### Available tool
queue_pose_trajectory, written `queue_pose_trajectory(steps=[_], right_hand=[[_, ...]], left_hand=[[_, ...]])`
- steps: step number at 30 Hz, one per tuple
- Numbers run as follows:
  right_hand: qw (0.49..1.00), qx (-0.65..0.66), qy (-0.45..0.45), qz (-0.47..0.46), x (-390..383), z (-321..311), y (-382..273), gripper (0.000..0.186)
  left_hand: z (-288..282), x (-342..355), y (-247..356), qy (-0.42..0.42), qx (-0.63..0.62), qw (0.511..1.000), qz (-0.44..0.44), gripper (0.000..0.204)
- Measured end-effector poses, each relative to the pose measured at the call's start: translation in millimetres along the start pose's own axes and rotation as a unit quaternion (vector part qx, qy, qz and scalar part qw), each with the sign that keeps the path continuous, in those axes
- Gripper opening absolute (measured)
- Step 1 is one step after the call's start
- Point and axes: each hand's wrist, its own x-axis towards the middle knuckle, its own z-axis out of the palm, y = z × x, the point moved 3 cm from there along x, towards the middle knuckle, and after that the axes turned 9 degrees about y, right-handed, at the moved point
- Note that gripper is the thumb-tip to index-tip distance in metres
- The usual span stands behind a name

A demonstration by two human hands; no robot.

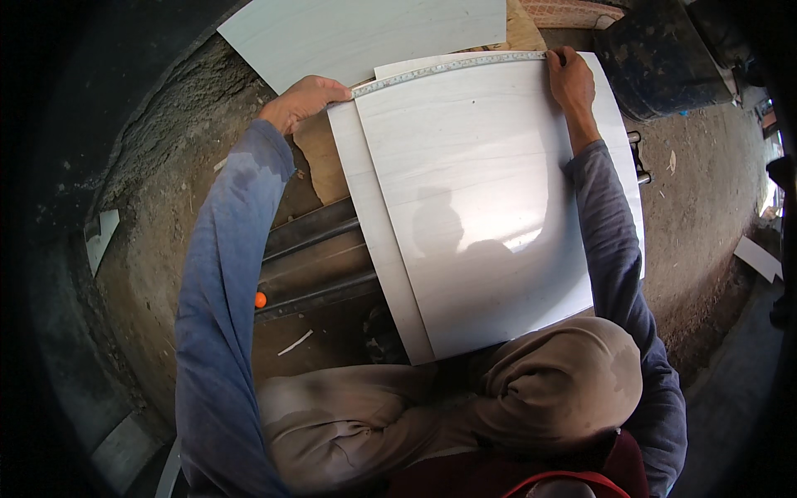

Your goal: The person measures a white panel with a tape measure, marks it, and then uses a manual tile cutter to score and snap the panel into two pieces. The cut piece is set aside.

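Note:
A measuring tape (448, 65) is stretched along the far edge of a glossy white tile (473, 158) with faint grey veining. My left hand (309, 100) pinches one end of the tape just past the tile's far left corner. Over at the far right, my right hand (571, 81) is closed on the tape's other end, its fingers bent at the tile's edge. Beneath the top tile lies another white tile (378, 241), showing as a strip along the left side. Reflections of my head and arm appear on the shiny surface.
Another pale tile (374, 33) lies beyond, on brown cardboard (315, 158). A dark bucket (664, 62) stands at the far right. Dark metal rails (315, 236) with an orange knob (260, 300) run out left from under the tiles. Broken tile pieces (757, 257) lie about.

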Motion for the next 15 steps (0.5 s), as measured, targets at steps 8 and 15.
queue_pose_trajectory(steps=[8,15], right_hand=[[1.000,0.006,-0.002,0.001,-1.2,-1.3,-0.5,0.031],[1.000,0.004,-0.002,-0.005,-1.1,-1.0,-1.1,0.032]], left_hand=[[-0.7,-0.3,-0.3,0.020,0.013,1.000,-0.004,0.032],[1.5,0.5,-1.8,0.011,-0.023,1.000,-0.009,0.027]])
